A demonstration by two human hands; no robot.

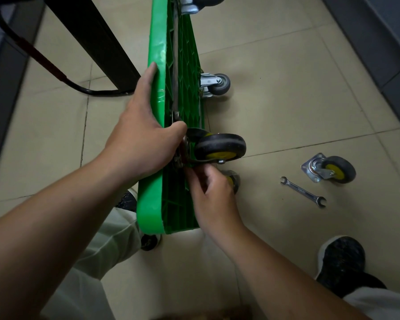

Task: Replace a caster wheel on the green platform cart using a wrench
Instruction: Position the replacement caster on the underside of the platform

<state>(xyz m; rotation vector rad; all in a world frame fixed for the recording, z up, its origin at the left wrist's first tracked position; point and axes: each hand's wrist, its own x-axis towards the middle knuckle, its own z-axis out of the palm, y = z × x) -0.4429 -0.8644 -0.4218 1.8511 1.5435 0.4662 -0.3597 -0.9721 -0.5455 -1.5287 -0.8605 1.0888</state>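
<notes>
The green platform cart (156, 72) stands on its side edge, underside facing right. My left hand (143, 135) grips its upper edge, thumb hooked over by the mounting plate of a black caster with a yellow hub (219, 146). My right hand (210, 192) sits just below that caster, fingertips pinching at the plate's lower corner; what they pinch is hidden. A second yellow-hubbed wheel (232, 179) shows partly behind my right hand. A loose caster (330, 168) with its metal plate lies on the floor to the right, and a double-ended wrench (303, 191) lies beside it.
A small grey caster (217, 83) sticks out of the cart's underside farther up. The cart's black handle bar (44, 58) loops on the floor at left beside a dark post (97, 40). My shoe (342, 262) is at lower right. The floor is beige tile (286, 100).
</notes>
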